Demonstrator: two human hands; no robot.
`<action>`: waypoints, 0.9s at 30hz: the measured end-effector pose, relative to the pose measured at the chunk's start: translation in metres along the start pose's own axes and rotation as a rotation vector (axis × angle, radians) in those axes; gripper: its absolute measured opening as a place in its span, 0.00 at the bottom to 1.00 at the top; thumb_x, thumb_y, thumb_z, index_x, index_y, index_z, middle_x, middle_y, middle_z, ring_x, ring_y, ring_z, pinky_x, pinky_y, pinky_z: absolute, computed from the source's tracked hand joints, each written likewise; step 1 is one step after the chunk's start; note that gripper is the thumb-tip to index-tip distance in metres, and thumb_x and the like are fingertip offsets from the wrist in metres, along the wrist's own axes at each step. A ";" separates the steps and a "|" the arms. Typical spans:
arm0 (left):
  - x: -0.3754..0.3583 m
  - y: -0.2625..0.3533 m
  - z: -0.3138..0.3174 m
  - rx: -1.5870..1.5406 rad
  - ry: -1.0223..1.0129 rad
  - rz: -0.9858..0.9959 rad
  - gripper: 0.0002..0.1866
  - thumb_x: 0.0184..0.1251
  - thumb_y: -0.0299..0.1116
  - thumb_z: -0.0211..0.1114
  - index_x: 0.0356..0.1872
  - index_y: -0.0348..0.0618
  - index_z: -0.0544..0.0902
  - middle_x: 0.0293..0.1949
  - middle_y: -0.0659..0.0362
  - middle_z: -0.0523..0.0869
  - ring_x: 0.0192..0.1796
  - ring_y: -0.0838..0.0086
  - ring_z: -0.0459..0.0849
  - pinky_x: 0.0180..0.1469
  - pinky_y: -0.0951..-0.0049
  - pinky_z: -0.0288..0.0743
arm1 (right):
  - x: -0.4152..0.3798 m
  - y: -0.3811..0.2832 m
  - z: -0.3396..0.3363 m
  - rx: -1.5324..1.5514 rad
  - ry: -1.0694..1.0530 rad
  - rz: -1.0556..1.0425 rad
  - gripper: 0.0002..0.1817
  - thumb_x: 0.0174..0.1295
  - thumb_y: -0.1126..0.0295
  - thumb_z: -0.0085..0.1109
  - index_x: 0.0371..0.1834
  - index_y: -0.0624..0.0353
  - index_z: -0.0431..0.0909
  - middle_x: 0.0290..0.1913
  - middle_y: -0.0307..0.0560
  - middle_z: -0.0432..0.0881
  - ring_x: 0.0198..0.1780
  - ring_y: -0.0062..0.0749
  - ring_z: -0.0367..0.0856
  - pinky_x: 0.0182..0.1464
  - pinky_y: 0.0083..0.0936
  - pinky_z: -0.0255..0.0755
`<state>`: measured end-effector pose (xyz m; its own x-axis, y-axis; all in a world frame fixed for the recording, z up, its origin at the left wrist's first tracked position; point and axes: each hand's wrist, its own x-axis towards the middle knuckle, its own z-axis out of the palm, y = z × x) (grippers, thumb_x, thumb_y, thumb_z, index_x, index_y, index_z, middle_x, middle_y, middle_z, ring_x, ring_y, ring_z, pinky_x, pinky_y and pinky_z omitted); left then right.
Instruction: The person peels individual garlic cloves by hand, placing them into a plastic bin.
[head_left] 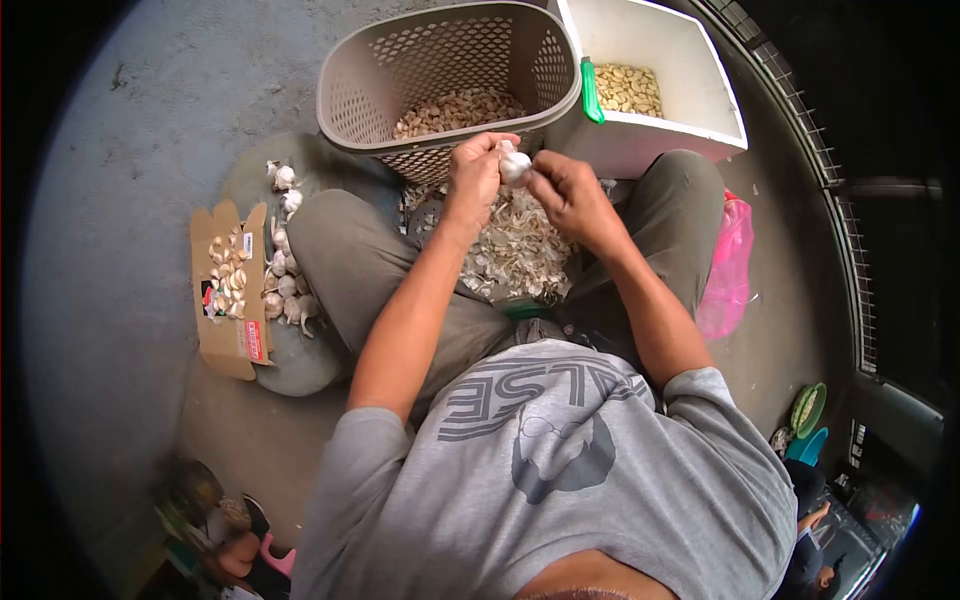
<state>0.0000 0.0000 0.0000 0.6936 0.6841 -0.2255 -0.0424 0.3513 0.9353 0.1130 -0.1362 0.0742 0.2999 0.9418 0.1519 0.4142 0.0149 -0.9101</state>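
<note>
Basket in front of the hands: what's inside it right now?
Loose garlic cloves lie in the bottom of the basket. Its near rim hides the closest part, and whatever sits beneath the top layer is covered.

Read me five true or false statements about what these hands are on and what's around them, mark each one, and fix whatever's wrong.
1. The left hand and right hand meet at a garlic bulb. True.
2. The pink bag lies on the person's left. False: the pink bag lies on their right, beside the right knee.
3. Pale cloves lie inside the white box. True.
4. Loose cloves rest on the cardboard. True.
5. The green handle lies on the cardboard. False: the green handle is at the rim of the white box.
</note>
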 end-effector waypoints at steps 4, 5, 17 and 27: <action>-0.006 0.023 0.006 -0.054 0.050 0.013 0.25 0.83 0.48 0.59 0.63 0.33 0.81 0.45 0.57 0.88 0.39 0.78 0.87 0.37 0.76 0.83 | 0.015 0.021 0.004 0.178 0.053 0.154 0.15 0.77 0.68 0.55 0.30 0.62 0.74 0.22 0.34 0.73 0.18 0.14 0.69 0.20 0.20 0.62; -0.012 0.027 0.015 -0.098 0.053 0.000 0.25 0.84 0.48 0.58 0.63 0.34 0.81 0.45 0.58 0.88 0.39 0.79 0.87 0.37 0.76 0.83 | 0.012 0.025 0.001 0.196 0.063 0.196 0.15 0.77 0.68 0.55 0.30 0.62 0.74 0.22 0.34 0.73 0.18 0.14 0.69 0.19 0.20 0.61; -0.002 0.018 -0.003 -0.315 0.030 -0.117 0.19 0.82 0.40 0.56 0.39 0.32 0.84 0.28 0.54 0.85 0.21 0.73 0.79 0.26 0.73 0.76 | -0.002 -0.006 0.009 -0.085 -0.214 -0.095 0.05 0.67 0.77 0.58 0.37 0.68 0.76 0.31 0.63 0.81 0.33 0.55 0.83 0.39 0.45 0.74; -0.018 0.030 0.019 -0.170 -0.101 -0.004 0.30 0.84 0.61 0.49 0.48 0.39 0.82 0.29 0.63 0.82 0.23 0.79 0.79 0.22 0.77 0.73 | 0.011 0.005 -0.005 -0.007 0.100 -0.028 0.16 0.73 0.66 0.64 0.58 0.64 0.80 0.42 0.58 0.87 0.41 0.41 0.88 0.44 0.37 0.80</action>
<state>-0.0005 -0.0140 0.0376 0.7623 0.6180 -0.1922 -0.1545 0.4621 0.8733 0.1224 -0.1276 0.0727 0.3726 0.9027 0.2149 0.4296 0.0375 -0.9022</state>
